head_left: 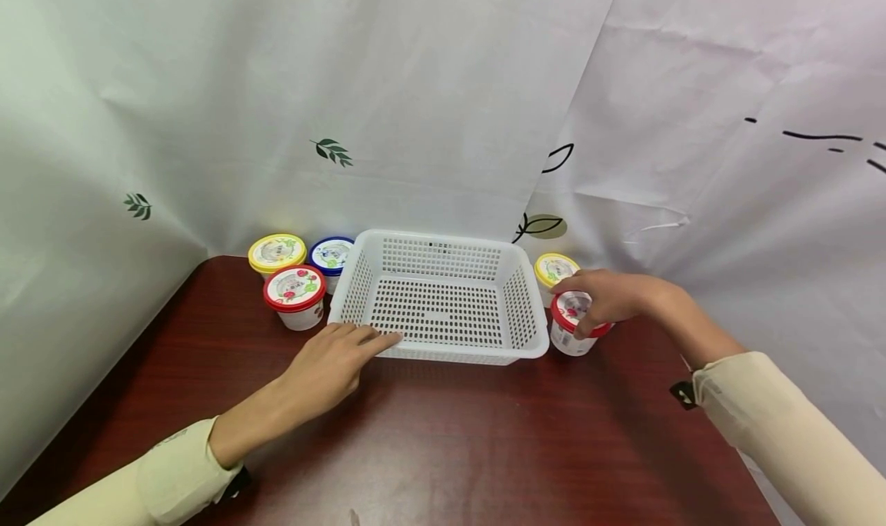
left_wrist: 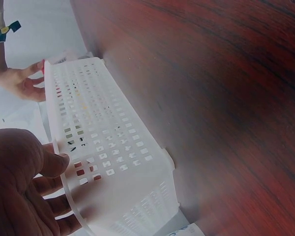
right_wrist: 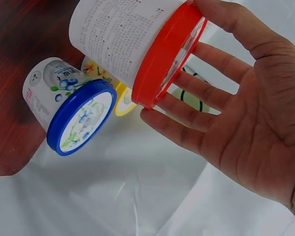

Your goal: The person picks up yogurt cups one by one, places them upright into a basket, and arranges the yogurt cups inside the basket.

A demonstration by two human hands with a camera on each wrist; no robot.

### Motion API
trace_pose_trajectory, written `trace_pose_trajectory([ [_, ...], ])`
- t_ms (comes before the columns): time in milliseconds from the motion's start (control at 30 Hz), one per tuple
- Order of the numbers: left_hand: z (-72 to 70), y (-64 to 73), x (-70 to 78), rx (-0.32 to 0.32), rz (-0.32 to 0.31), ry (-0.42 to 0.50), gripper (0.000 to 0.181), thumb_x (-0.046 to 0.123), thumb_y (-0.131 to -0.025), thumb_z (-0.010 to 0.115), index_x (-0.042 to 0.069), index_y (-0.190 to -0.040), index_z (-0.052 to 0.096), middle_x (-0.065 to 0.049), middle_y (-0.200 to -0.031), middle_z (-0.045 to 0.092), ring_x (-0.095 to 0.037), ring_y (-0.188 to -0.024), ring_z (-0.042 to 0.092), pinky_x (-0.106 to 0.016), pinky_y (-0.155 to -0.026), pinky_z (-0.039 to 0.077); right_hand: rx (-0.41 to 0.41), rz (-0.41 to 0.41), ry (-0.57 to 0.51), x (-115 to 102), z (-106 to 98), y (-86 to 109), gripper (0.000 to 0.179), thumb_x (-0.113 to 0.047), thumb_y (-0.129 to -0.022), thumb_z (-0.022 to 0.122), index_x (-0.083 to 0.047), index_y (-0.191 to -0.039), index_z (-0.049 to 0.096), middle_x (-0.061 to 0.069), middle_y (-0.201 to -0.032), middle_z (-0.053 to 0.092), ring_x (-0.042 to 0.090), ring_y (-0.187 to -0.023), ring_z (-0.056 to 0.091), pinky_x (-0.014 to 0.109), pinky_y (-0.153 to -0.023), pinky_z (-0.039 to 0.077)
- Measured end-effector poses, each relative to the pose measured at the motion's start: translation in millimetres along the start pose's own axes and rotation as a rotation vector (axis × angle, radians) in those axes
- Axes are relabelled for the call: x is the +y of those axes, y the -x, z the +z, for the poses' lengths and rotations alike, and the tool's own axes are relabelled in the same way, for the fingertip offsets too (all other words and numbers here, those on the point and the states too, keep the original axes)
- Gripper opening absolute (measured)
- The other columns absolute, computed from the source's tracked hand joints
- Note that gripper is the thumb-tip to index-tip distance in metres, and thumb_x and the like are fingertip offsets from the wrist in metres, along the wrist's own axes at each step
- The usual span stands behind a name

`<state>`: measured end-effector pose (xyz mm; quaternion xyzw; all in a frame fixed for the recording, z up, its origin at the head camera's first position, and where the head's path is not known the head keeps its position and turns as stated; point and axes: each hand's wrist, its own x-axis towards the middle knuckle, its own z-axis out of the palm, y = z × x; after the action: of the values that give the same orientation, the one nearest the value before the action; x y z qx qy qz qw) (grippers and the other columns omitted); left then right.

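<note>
"Right wrist view: what's gripped?"
"The right hand [right_wrist: 253,110] grasps 1 red-lidded tub [right_wrist: 122,37] by its lid [right_wrist: 162,55], right of the basket [head_left: 438,315]."
"Left hand [head_left: 334,363]?"
"Pinches the basket's near rim [head_left: 471,351]."

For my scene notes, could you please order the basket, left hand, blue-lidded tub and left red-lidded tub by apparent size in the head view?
Basket
Left hand
Left red-lidded tub
Blue-lidded tub, partly hidden; standing farther back, it may not truly be smaller.
</note>
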<state>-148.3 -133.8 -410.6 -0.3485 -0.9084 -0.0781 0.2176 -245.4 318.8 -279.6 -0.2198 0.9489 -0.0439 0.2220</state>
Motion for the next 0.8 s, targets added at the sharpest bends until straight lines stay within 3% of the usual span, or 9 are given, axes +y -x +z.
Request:
trace_pose_trajectory([
  [533,-0.4,0.0,0.1,-0.001,-0.004,-0.005,0.060,-0.009,-0.088,0.074,0.018,-0.141,0.079,-0.006,-0.116,0.082,-0.030,-0.105,0.077,-0.048,-0.093,0.062,0.024,0.011,0.021,-9.4,-15.4,7.0,0.090,-0.035,-0.077,0.099,-0.013,-0.157,0.064,0.024,-0.152,0.063,0.041,-0.133,0.061,0.060,-0.107,0.059],
  [800,-1.1,0.0,0.3,-0.011,-0.001,0.004,0.061,-0.009,-0.087,0.075,0.017,-0.142,0.078,-0.006,-0.117,0.082,-0.031,-0.106,0.077,-0.049,-0.095,0.062,0.033,0.019,0.017,-13.0,-22.8,10.2,0.092,-0.029,-0.077,0.099,-0.009,-0.159,0.062,0.024,-0.156,0.062,0.041,-0.132,0.062,0.059,-0.106,0.060],
])
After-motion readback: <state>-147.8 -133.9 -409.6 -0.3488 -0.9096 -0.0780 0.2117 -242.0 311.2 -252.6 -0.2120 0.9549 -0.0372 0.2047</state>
